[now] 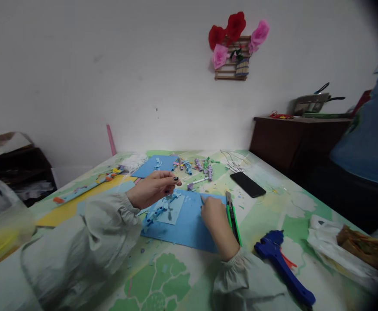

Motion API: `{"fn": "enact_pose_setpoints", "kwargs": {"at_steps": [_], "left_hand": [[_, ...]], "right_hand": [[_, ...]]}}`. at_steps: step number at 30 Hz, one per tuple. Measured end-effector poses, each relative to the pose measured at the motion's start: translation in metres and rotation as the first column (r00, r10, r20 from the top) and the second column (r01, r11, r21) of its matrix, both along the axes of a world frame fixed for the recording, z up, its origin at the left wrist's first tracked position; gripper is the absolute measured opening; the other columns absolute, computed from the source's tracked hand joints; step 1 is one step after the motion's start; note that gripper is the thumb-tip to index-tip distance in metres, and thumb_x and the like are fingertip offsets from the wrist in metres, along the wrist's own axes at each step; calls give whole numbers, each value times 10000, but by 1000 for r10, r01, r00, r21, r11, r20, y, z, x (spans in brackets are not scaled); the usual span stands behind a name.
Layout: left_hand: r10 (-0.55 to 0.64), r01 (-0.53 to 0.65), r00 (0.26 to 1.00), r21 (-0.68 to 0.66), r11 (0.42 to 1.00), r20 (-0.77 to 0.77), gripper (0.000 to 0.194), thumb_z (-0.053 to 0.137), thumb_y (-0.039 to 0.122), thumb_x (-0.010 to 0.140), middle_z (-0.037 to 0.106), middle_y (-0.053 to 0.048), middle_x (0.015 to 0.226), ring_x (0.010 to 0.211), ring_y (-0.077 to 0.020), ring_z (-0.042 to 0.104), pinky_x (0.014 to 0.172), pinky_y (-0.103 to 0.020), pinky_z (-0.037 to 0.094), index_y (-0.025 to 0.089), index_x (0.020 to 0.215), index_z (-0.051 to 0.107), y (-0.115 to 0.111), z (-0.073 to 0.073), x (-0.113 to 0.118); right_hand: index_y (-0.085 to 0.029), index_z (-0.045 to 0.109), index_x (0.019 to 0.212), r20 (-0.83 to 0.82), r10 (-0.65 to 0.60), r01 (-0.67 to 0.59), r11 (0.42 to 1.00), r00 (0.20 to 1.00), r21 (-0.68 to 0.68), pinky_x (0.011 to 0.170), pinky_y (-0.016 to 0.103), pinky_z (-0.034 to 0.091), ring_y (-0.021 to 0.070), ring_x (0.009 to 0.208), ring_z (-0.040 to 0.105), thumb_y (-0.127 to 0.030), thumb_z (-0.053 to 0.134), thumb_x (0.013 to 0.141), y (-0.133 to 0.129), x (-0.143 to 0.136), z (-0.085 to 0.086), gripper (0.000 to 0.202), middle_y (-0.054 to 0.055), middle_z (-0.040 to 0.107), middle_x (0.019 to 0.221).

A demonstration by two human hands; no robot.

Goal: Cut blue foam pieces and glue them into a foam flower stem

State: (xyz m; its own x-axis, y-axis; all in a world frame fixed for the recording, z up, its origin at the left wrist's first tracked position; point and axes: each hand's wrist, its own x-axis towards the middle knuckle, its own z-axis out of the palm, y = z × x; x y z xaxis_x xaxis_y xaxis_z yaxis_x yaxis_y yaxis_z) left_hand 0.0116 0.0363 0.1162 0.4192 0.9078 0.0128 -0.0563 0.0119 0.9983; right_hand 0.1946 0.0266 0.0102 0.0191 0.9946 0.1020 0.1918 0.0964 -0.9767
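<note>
My left hand (156, 186) is raised over the far left part of a blue foam sheet (192, 226), thumb and fingers pinched together. A thin pale sliver seems to stick out of that pinch, too small to name. My right hand (215, 216) rests at the sheet's right part, its fingers curled together; a small greyish tip shows by them, and what they hold is hidden. Just right of it lies a green utility knife (232, 218). Blue curled paper pieces (155, 216) lie on a light blue paper (172, 211) upon the sheet.
A blue glue gun (284, 268) lies at the right, with a black phone (248, 184) farther back. Small coloured paper rolls (205, 166) and a second blue sheet (156, 165) are near the wall. A person in blue (367, 125) stands at the right.
</note>
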Motion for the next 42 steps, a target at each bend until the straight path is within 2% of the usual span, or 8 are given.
{"fn": "enact_pose_setpoints", "kwargs": {"at_steps": [4, 8, 13, 24, 28, 32, 37, 42], "left_hand": [[22, -20, 998, 46, 999, -58, 178, 681, 264, 699, 578, -2, 667, 528, -75, 398, 508, -236, 281, 137, 671, 559, -2, -4, 5], [82, -58, 986, 160, 985, -143, 221, 649, 339, 718, 460, 40, 524, 502, -88, 370, 497, -242, 256, 142, 676, 560, 0, -15, 11], [153, -82, 954, 265, 961, -258, 280, 644, 408, 696, 432, 50, 537, 512, -92, 348, 485, -234, 246, 147, 680, 543, -3, -26, 22], [311, -230, 910, 293, 928, -272, 280, 660, 417, 680, 606, -21, 766, 688, -138, 508, 637, -254, 379, 153, 748, 597, -5, -26, 0], [504, -323, 775, 447, 834, -381, 270, 646, 443, 663, 574, -2, 622, 619, -161, 502, 579, -262, 371, 179, 662, 592, 3, -33, -49], [699, -224, 417, 680, 698, -581, 178, 546, 365, 713, 659, -58, 757, 757, -250, 576, 704, -340, 420, 214, 707, 639, 14, -44, -107], [748, -81, 273, 760, 645, -605, 327, 506, 206, 698, 627, -166, 1056, 1058, -398, 480, 845, -533, 355, 210, 982, 669, 2, -53, -129], [591, 210, 578, 802, 558, -563, 467, 475, 209, 809, 560, -51, 1193, 1113, -282, 466, 957, -467, 348, 384, 1241, 504, -76, -30, -71]], "right_hand": [[-192, 571, 594, 30, -167, 163, 981, 985, 102, 667, 311, 355, 260, 845, 556, -246, 600, 760, -2, -6, 16, 177, 74, 578, 655], [-183, 694, 741, -234, -10, 47, 987, 972, 154, 679, 278, 403, 199, 790, 586, -457, 604, 754, -7, -20, 30, 289, 38, 667, 735], [-185, 731, 778, -646, 30, 30, 996, 763, 82, 672, 246, 413, 134, 714, 574, -306, 774, 581, -10, -32, 28, 235, 10, 697, 761], [-163, 679, 668, -749, 27, 59, 994, 662, 87, 676, 240, 442, 106, 652, 572, -255, 785, 547, -2, -15, 30, 185, -4, 661, 665], [-155, 664, 678, -740, 72, 31, 992, 668, 125, 705, 260, 459, 134, 702, 607, -281, 777, 571, -5, -10, 37, 200, 26, 679, 691], [-149, 671, 716, -727, 59, 41, 992, 684, 120, 718, 269, 465, 145, 717, 633, -299, 784, 573, -6, -7, 40, 235, 32, 690, 690], [-139, 678, 737, -740, 43, 60, 992, 671, 111, 747, 275, 472, 148, 723, 649, -287, 789, 570, -4, -4, 40, 249, 37, 700, 692], [-149, 671, 727, -731, 33, 65, 992, 682, 105, 732, 288, 479, 160, 720, 655, -287, 788, 567, -4, -3, 41, 241, 33, 701, 681]]}}
